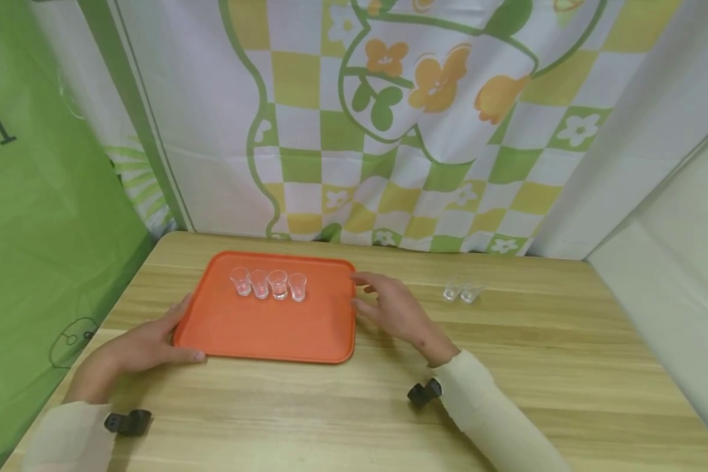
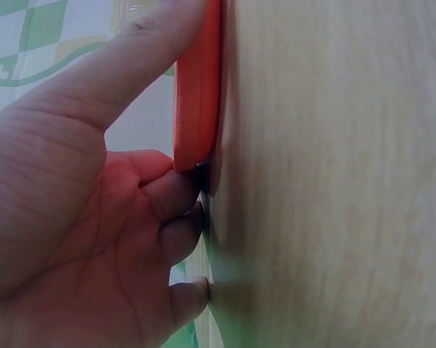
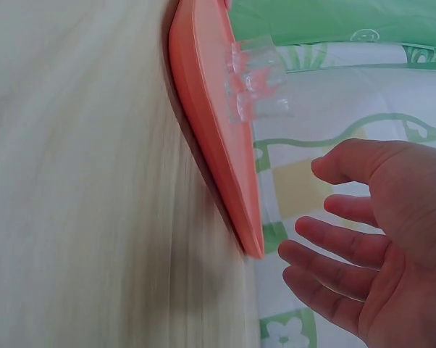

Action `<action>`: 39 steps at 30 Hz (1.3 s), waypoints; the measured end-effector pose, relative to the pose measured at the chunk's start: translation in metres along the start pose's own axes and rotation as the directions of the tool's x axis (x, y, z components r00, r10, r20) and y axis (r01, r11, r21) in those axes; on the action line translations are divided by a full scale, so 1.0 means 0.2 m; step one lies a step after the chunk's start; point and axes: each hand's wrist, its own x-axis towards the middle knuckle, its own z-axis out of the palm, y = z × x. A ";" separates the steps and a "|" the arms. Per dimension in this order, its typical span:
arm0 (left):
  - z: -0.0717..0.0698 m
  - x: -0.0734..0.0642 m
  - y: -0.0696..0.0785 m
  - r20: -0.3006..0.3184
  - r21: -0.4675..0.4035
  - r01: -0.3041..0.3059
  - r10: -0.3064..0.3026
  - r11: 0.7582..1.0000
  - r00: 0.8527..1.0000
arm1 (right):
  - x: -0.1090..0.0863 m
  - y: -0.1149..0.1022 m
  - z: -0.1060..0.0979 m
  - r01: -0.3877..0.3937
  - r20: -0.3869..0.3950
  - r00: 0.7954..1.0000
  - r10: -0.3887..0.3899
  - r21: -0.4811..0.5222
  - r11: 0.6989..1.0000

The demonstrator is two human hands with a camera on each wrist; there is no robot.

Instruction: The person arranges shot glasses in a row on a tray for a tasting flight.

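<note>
An orange-red tray (image 1: 271, 334) lies on the wooden table, bearing a row of several small clear shot glasses (image 1: 278, 284). My left hand (image 1: 144, 344) grips the tray's near left corner, thumb along the front edge and fingers at the left side. In the left wrist view, that hand's fingertips (image 2: 183, 235) are low beside the tray's corner (image 2: 193, 138), close to the tabletop. At the tray's right edge is my right hand (image 1: 392, 308), thumb and fingers spread and slightly bent. The right wrist view shows this hand (image 3: 384, 246) apart from the tray (image 3: 218, 138), holding nothing.
Two more clear shot glasses (image 1: 461, 291) are on the table (image 1: 525, 354) to the right of my right hand; one looks tilted. A patterned curtain (image 1: 401, 164) hangs along the table's back edge. Green cloth (image 1: 35, 196) stands at the left.
</note>
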 end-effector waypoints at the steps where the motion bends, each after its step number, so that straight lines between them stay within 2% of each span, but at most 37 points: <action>1: 0.00 0.00 0.00 0.000 -0.002 0.000 0.000 1.000 1.000 | -0.01 0.01 -0.01 0.002 -0.003 1.000 -0.002 -0.002 1.000; 8: 0.00 0.00 0.00 -0.003 -0.002 -0.002 0.002 1.000 1.000 | -0.05 0.06 -0.08 -0.002 -0.042 0.999 0.002 -0.013 1.000; 19: 0.00 0.00 0.01 -0.002 0.001 0.005 -0.005 1.000 1.000 | -0.13 0.13 -0.20 0.053 -0.134 0.989 -0.060 -0.057 0.997; 31: 0.00 -0.01 0.01 -0.010 0.002 -0.007 0.007 1.000 1.000 | -0.21 0.22 -0.31 0.020 -0.201 0.979 -0.032 -0.059 0.998; 39: 0.00 0.00 0.00 -0.003 -0.002 0.003 -0.003 1.000 1.000 | -0.26 0.29 -0.38 -0.033 -0.243 0.970 0.014 -0.073 0.997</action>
